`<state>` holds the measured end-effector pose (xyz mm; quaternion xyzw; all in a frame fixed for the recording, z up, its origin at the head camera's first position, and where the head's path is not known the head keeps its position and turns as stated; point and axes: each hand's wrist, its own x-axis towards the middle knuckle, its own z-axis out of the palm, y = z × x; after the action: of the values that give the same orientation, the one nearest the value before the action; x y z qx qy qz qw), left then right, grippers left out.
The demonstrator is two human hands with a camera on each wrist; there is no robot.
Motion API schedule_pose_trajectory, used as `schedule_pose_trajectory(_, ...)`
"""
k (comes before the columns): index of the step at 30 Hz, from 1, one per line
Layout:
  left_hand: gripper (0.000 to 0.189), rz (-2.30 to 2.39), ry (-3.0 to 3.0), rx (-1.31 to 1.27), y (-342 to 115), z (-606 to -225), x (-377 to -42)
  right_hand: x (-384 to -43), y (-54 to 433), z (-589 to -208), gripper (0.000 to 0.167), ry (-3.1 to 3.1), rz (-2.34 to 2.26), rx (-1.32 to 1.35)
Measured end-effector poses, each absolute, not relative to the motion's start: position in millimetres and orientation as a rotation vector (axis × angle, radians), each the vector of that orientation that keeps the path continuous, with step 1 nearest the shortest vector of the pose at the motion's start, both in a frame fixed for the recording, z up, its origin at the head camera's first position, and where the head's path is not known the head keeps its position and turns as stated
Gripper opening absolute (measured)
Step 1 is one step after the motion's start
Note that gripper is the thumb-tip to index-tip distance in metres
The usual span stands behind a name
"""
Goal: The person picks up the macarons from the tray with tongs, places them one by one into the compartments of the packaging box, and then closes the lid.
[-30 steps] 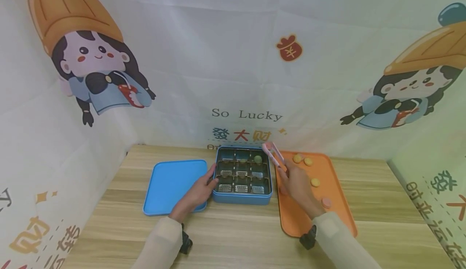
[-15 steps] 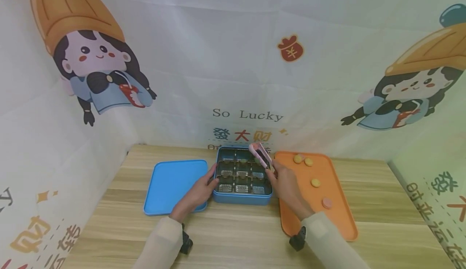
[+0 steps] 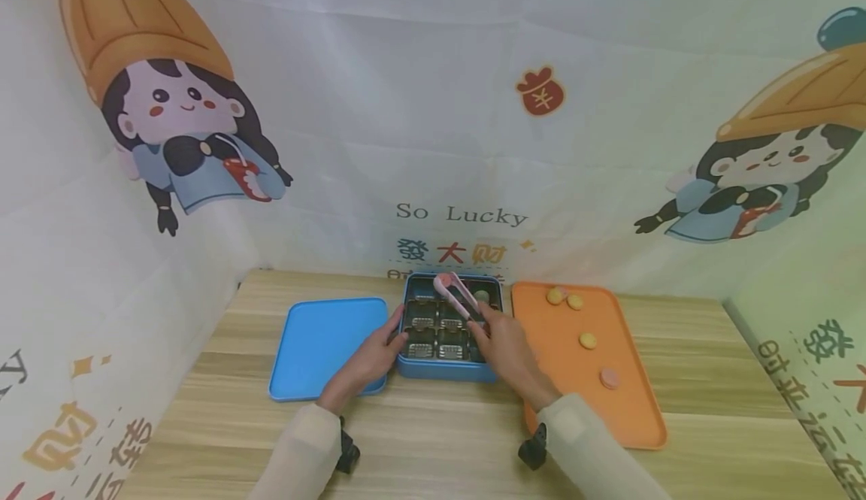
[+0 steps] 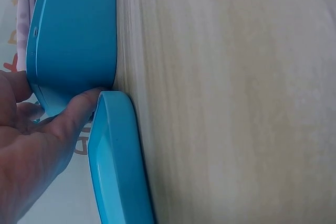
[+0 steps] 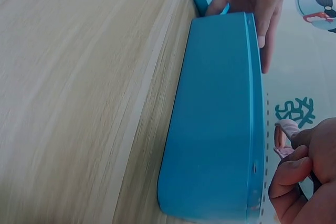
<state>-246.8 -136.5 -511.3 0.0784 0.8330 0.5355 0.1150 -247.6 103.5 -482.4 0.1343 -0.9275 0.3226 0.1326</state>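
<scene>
My right hand (image 3: 506, 342) grips pink tongs (image 3: 461, 301) above the back part of an open blue tin (image 3: 446, 369). Between the tong tips is a round pink cookie (image 3: 443, 280), seen edge-on in the right wrist view. Clear plastic compartments (image 3: 452, 350) fill the tin, and a green cookie (image 3: 482, 296) lies in the back right one. At the tin's left side my left hand (image 3: 368, 353) holds on: in the left wrist view its thumb presses low on the outer wall while the fingers (image 4: 18, 85) reach the rim. My right hand hides the front right compartments.
A blue lid (image 3: 325, 346) lies left of the tin, close by it. On the right, an orange tray (image 3: 625, 417) carries several yellow cookies (image 3: 588, 341) and a pink cookie (image 3: 610, 378). A printed cloth (image 3: 352, 146) hangs behind the wooden table (image 3: 433, 440).
My right hand has moved left from the tray's edge to over the tin, carrying the tongs towards the back middle compartment. The left hand has stayed on the tin.
</scene>
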Motion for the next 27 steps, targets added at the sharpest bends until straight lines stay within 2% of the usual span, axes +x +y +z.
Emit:
schedule_pose_trajectory(11,0.061,1.560,2.450,0.224,-136.2,-512.8,-247.9,-247.6,88.0,-487.0,0.040,-2.663,0.910,0.389)
schedule_pose_trajectory(27,0.062,1.566,2.425,0.203,-136.7,-513.1,-248.2,-245.7,83.6,-490.9,0.039,-2.714,0.860,0.392)
